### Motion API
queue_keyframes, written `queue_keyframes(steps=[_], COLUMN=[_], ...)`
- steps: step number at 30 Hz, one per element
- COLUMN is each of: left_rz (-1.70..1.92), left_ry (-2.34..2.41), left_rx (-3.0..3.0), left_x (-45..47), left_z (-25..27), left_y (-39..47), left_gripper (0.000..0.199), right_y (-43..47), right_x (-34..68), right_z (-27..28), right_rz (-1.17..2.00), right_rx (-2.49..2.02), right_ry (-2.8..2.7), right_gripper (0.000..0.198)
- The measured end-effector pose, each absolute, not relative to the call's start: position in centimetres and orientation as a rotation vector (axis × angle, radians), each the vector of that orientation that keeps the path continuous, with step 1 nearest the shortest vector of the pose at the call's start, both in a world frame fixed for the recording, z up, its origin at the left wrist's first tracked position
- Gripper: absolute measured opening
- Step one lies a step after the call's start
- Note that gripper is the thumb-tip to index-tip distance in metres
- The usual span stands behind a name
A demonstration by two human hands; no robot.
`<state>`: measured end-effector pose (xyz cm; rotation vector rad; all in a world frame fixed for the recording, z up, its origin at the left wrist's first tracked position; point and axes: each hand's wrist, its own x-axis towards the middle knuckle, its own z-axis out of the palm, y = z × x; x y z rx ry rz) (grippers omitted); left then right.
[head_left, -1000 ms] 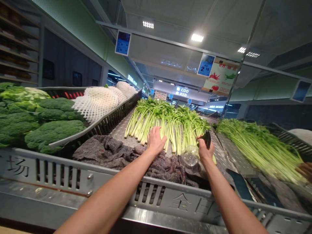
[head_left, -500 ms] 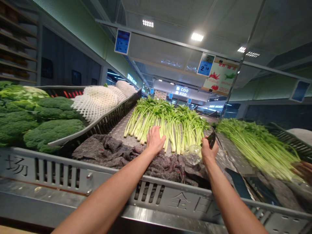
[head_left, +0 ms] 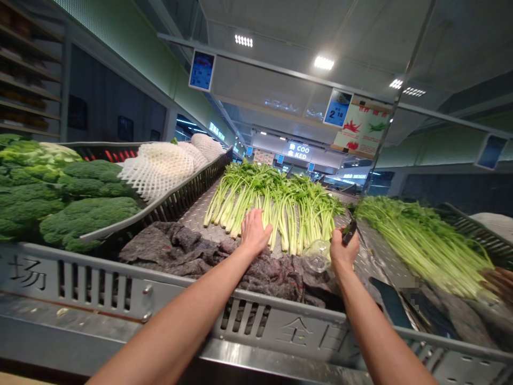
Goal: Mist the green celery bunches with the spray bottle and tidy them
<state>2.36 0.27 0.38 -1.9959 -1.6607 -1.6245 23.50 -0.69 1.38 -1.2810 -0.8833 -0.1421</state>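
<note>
A row of celery (head_left: pixel 280 208) lies on the grey textured surface, pale stalk ends toward me and leaves away. My left hand (head_left: pixel 255 231) is closed round stalk ends near the middle of the row; its fingertips are partly hidden. At the right end of the celery, my right hand (head_left: pixel 343 247) grips a small black tool (head_left: pixel 350 232) that sticks out above the fist. Its kind cannot be made out. Beside that hand a round, clear plastic thing (head_left: pixel 317 256) rests against the stalk ends and the dark cloth (head_left: pixel 256 270).
A grey slatted crate edge (head_left: pixel 180 291) runs along the front. Broccoli (head_left: pixel 88 216) and white foam-net-wrapped produce (head_left: pixel 160 163) fill the left crate (head_left: pixel 192 187). A mirror (head_left: pixel 433 230) on the right reflects the celery. A dark flat object (head_left: pixel 390 302) lies at front right.
My right hand has turned slightly, and the black tool now tips more to the right. My left hand stays on the celery.
</note>
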Motion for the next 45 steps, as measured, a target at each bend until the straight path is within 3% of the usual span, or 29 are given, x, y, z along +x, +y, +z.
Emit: queue_keyframes(steps=[18, 27, 36, 45], left_rz=[-1.697, -1.599, -1.399, -1.328], left_ry=[-1.493, -1.511, -1.515, -1.506], left_rx=[-1.983, -2.012, -2.045, -2.125], left_x=[2.5, 2.2, 1.2, 1.3], left_z=[0.7, 0.6, -0.8, -0.9], left_y=[-1.2, -2.9, -3.5, -3.3], left_gripper=[0.041, 0.041, 0.041, 0.045], right_y=[-6.0, -6.0, -5.1, -6.4], right_x=[28.0, 24.4, 21.8, 23.0], right_z=[-0.6, 0.6, 0.4, -1.0], right_rz=[-0.025, -0.132, -0.136, -0.031], right_rx=[-1.276, -1.238, -1.242, -1.206], right_ry=[-1.203, -1.343, -1.44, -1.301], right_gripper=[0.03, 0.031, 0.017, 0.023])
